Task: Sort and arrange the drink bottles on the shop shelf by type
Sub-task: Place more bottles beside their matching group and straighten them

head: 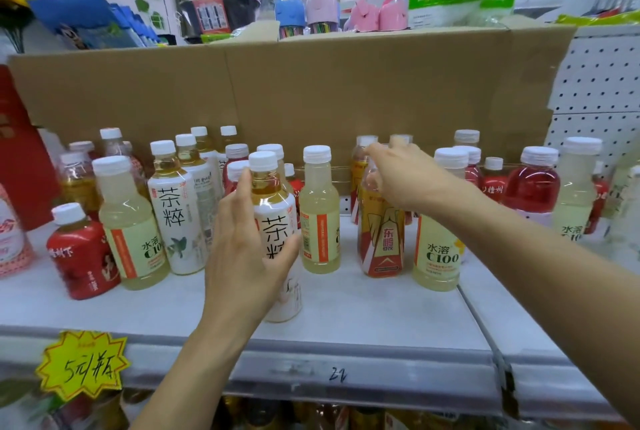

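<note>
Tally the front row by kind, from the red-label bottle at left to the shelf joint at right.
Pale yellow C100 plastic bottles: 3
White-label amber tea bottles: 2, one gripped by the left hand
Red-label white-capped bottle: 1
Orange-and-red-label bottle: 1, right hand gripping its top
Total: 7

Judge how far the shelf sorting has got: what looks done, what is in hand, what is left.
Done: little; some white tea bottles cluster at left. In hand: the left hand grips another tea bottle; the right hand curls its fingers over the orange-and-red bottle. Left: pale C100 bottles and red bottles stand mixed across the shelf.
</note>
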The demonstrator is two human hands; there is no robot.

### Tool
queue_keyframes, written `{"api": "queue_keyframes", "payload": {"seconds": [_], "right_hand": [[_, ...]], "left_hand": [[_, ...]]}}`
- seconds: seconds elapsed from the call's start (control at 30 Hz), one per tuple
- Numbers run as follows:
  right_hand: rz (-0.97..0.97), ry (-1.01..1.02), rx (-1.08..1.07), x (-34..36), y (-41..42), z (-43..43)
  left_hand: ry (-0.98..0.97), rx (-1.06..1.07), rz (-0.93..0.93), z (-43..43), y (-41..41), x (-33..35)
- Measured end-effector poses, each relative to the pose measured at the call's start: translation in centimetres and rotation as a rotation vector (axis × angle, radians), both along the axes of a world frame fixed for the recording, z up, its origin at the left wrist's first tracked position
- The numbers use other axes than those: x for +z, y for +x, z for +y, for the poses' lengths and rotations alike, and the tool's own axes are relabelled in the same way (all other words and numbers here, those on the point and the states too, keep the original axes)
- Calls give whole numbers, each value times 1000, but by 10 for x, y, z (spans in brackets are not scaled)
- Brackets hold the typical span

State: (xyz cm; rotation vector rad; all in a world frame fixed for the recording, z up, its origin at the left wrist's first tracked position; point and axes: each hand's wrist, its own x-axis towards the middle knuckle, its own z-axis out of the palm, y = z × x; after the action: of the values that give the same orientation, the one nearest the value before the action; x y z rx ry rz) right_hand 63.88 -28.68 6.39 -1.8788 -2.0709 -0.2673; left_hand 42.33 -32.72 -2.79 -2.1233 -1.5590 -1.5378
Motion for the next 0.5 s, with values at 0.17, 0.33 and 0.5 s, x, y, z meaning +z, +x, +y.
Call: {"api": "queue_keyframes", "payload": {"seconds": [0.17,0.33,0.5], "right_hand": [[-97,383,161,-29,17,-21],[296,858,180,-57,47,-36],[935,567,108,-78,73,-29]], "left_hand": [[95,177,112,-3,9,-1],[352,-159,227,-9,64,-3],[-179,-209,-381,39,98,16]]}}
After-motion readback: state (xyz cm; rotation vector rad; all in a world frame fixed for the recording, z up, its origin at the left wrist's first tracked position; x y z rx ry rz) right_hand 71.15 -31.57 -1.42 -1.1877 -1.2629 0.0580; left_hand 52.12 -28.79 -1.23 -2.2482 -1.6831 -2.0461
